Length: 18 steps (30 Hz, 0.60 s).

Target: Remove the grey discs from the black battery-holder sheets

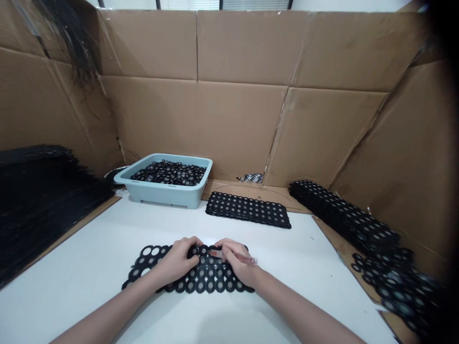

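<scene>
A black sheet of joined rings (pixel 211 285) lies flat on the white table, some of its rings at the left showing white centres. My left hand (pixel 180 260) rests on its upper middle, thumb and fingers closed on the top edge. My right hand (pixel 238 258) holds a clear pen-like tool with a reddish inside (pixel 247 259), its tip at the sheet's top edge close to my left fingertips. Both forearms reach in over the sheet's near side and cover parts of it.
A light blue basin (pixel 165 193) of loose black rings stands at the back left. Behind my hands lies another ring sheet (pixel 247 210). Stacked sheets (pixel 344 212) and loose ring pieces (pixel 401 291) are at the right. Black strands (pixel 43 205) are heaped at the left. Cardboard walls (pixel 236 119) surround the table.
</scene>
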Each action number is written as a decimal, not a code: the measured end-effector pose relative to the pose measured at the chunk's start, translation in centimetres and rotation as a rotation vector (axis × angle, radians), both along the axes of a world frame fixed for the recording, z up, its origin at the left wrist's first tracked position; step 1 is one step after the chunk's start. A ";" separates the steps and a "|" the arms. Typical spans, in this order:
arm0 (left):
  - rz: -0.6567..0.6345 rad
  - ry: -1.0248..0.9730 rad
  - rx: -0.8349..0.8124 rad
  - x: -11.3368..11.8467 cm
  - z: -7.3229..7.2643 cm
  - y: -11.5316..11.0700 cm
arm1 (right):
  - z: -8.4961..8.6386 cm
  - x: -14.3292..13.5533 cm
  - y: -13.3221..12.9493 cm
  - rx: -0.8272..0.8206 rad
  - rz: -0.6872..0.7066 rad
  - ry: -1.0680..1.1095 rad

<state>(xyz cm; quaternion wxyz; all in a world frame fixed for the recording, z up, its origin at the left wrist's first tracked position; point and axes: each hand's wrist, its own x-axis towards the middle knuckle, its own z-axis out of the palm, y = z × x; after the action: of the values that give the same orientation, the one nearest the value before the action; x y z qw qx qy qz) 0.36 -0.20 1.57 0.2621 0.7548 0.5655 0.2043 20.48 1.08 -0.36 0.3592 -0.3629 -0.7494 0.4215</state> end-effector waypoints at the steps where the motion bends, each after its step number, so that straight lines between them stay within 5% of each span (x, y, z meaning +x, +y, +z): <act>1: 0.010 -0.002 -0.012 0.0 0.1 -0.1 | -0.1 0.1 0.1 -0.013 -0.001 0.011; 10: 0.018 -0.086 -0.010 0.2 -0.2 0.2 | 0.2 0.3 0.1 0.040 0.023 -0.058; 18: 0.204 -0.016 0.093 1.9 -1.4 -1.0 | 0.1 -1.8 -1.4 0.433 -0.086 -0.408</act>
<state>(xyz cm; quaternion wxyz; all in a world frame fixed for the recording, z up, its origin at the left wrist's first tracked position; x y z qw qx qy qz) 2.27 -1.19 0.16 0.2090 0.7029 0.6273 0.2622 18.71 -0.29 -0.23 0.2880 -0.3863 -0.8625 0.1546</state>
